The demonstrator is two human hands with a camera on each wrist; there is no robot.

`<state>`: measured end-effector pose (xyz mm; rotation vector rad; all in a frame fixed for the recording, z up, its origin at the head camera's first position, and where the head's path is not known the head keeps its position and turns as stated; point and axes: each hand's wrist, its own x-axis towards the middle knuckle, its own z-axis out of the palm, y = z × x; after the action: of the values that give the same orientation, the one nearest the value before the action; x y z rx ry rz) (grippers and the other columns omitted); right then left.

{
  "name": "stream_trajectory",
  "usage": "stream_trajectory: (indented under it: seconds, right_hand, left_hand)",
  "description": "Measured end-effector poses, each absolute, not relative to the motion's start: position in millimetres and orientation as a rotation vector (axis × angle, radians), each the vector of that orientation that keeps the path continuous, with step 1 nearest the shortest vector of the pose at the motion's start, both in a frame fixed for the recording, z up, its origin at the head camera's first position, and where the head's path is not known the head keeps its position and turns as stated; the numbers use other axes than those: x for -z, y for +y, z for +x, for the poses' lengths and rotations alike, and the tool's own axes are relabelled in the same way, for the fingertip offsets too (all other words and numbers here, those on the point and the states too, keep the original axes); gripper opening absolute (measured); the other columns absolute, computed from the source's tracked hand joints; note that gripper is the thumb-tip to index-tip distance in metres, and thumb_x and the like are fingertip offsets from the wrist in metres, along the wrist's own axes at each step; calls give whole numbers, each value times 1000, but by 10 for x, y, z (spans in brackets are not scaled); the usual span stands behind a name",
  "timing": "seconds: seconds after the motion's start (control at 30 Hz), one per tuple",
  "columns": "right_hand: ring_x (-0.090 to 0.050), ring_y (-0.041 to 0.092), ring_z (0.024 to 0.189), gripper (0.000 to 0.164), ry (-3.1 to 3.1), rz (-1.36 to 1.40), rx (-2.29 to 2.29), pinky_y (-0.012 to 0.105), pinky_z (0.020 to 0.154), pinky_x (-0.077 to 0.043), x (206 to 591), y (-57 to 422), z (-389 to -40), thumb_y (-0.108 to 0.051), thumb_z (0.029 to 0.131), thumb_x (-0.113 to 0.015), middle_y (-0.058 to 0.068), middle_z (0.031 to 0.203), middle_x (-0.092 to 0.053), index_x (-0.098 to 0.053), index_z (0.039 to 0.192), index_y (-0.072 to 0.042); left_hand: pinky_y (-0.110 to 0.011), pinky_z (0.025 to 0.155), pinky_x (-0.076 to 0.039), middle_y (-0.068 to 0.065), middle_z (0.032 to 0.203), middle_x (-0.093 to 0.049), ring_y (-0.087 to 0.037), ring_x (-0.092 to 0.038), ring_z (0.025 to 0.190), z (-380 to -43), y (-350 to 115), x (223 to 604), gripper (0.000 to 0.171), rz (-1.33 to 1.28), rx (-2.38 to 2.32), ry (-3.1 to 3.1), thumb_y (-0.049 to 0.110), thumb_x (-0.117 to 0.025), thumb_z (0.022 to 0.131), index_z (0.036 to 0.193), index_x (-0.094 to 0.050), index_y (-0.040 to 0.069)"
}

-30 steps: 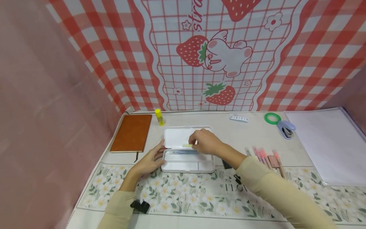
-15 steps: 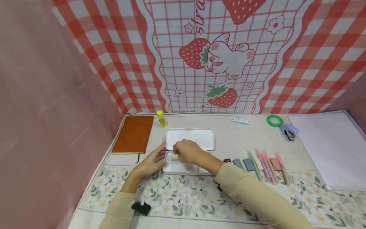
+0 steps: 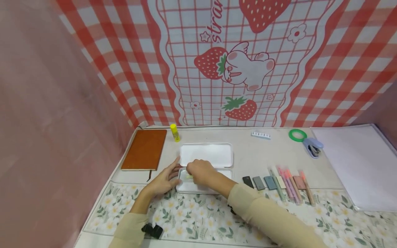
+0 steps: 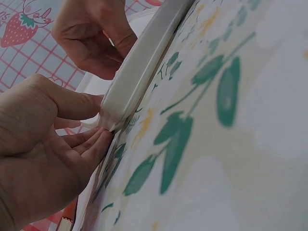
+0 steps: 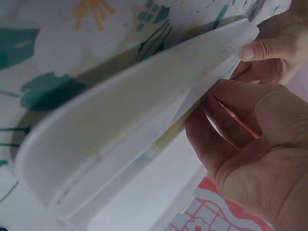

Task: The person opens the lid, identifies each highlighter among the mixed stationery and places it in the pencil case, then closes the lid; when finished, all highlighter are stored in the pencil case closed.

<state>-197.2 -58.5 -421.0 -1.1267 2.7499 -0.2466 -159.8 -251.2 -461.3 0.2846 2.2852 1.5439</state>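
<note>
A white pencil case lies unfolded on the table, its lid half at the back. My left hand holds the left end of the case; in the left wrist view its fingertips are at the case's lower edge. My right hand reaches down into the front half and pinches a slim yellow pen with a pale, see-through end. The pen lies lengthwise along the case's inside, and my fingers hide part of it.
Right of the case lie several small flat blocks and several pastel pens. A brown notebook, yellow glue stick, striped small block, green tape ring, stapler and white sheet lie around.
My right hand has moved left and down from over the lid into the front half of the case, bringing the yellow pen. My left hand stays at the case's left end.
</note>
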Motion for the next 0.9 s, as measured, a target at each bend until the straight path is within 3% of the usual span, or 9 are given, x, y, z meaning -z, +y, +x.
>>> stream_trajectory:
  seconds: [0.33,0.43,0.57,0.8,0.9]
  right_hand:
    - [-54,14,63,13,2781,-1106,340,26,52,-48,4218,-489,-1980,-3,76,-68,-2,74,-62,-69,83,-14]
    - [-63,17,75,16,2782,-1109,339,30,59,-53,4125,-421,-1984,-8,78,-69,0,87,-69,-72,92,-14]
    - [-65,20,90,33,2803,-1060,363,34,65,-56,3984,-263,-1970,-22,81,-71,2,107,-68,-68,113,-15]
    - [-61,15,77,46,2907,-1058,430,24,50,-46,3823,119,-1935,-32,84,-70,2,105,-66,-60,126,-18]
    - [-62,15,78,54,2959,-1008,450,25,50,-47,3795,371,-1907,-33,83,-70,3,104,-66,-54,132,-18]
  left_hand:
    - [-47,113,-28,-10,146,-34,-30,-32,137,-1568,-2497,4628,87,292,-1544,2295,-6,-55,90,153,-1,21]
    - [-45,112,-29,-10,145,-35,-29,-34,137,-1581,-2492,4638,88,276,-1545,2302,-6,-56,89,153,-3,22]
    - [-46,112,-29,-12,146,-34,-31,-33,137,-1600,-2489,4655,88,308,-1541,2295,-6,-56,89,153,-1,20]
    - [-46,113,-27,-16,146,-33,-34,-31,137,-1584,-2522,4637,87,307,-1543,2312,-6,-56,90,153,-2,19]
    - [-46,113,-26,-17,146,-33,-35,-31,137,-1586,-2508,4651,87,325,-1544,2300,-5,-56,90,153,-2,18]
